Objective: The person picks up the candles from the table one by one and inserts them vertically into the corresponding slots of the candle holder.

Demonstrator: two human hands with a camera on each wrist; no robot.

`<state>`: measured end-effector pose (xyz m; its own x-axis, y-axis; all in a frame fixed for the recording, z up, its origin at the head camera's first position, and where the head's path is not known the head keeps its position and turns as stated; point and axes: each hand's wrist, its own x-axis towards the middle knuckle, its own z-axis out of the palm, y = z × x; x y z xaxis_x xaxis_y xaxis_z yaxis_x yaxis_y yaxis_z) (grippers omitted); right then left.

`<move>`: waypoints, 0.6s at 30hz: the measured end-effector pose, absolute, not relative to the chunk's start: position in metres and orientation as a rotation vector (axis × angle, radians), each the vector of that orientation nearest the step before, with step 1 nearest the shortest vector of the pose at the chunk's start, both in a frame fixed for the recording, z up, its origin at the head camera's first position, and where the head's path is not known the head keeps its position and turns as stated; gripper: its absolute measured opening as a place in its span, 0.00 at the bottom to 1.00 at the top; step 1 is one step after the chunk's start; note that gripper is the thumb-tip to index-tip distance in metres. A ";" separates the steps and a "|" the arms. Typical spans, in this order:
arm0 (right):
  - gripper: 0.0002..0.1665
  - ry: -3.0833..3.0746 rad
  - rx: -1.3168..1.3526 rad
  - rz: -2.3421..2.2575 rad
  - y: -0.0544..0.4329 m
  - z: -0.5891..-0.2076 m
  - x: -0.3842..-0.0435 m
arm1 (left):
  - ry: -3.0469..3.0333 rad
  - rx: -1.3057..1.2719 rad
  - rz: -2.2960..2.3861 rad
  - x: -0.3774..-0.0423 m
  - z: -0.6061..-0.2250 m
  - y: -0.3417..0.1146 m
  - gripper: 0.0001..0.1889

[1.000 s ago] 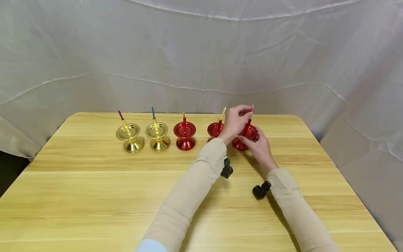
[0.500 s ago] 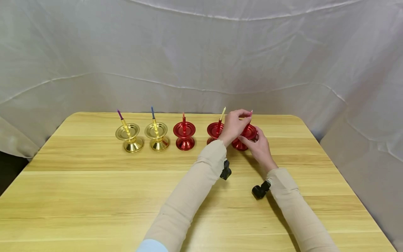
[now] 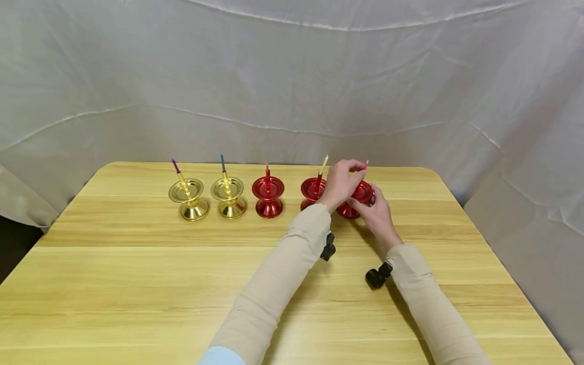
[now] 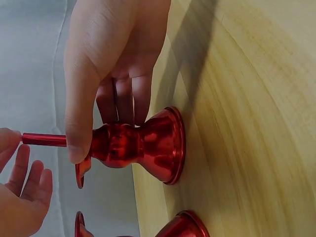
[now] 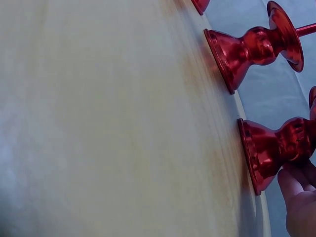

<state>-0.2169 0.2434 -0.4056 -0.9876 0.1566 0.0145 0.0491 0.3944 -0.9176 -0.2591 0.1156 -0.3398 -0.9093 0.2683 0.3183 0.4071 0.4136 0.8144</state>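
My left hand (image 3: 339,183) pinches a thin pink candle (image 3: 366,165) at the top of the rightmost red candle holder (image 3: 363,191). In the left wrist view, its fingers (image 4: 19,173) meet the end of the holder's slim red tube (image 4: 44,139); the candle is hidden there. My right hand (image 3: 376,215) grips this holder, the thumb on its dish and the other fingers round the stem. The right wrist view shows the holder's flared foot (image 5: 259,153) standing on the wooden table. A second red holder (image 3: 310,188) with a pale yellow candle (image 3: 324,163) stands just left, partly behind my left hand.
Further left, a red holder (image 3: 268,190) bears a red candle. Two gold holders follow, one (image 3: 231,207) with a blue candle (image 3: 222,163), the other (image 3: 193,208) with a purple candle (image 3: 175,166). A pale cloth (image 3: 292,76) hangs behind the wooden table (image 3: 150,289).
My left hand has come down slightly with the pink candle, whose tip now sits lower over the holder. My right hand keeps its grip in the same place.
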 end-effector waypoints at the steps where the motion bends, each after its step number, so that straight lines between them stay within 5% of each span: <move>1: 0.49 -2.539 -0.189 1.665 0.243 -0.405 -0.217 | -2.525 -0.608 -1.505 -0.259 -0.340 0.115 0.10; 18: 0.48 -2.474 -0.254 1.797 0.240 -0.402 -0.217 | -2.611 -0.799 -1.508 -0.225 -0.340 0.091 0.24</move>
<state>-0.2172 0.2399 -0.4021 -0.9836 0.1764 -0.0380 0.0907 0.3010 -0.9493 -0.2248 0.0913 -0.3400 -0.8685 0.4179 0.2666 0.4397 0.4012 0.8035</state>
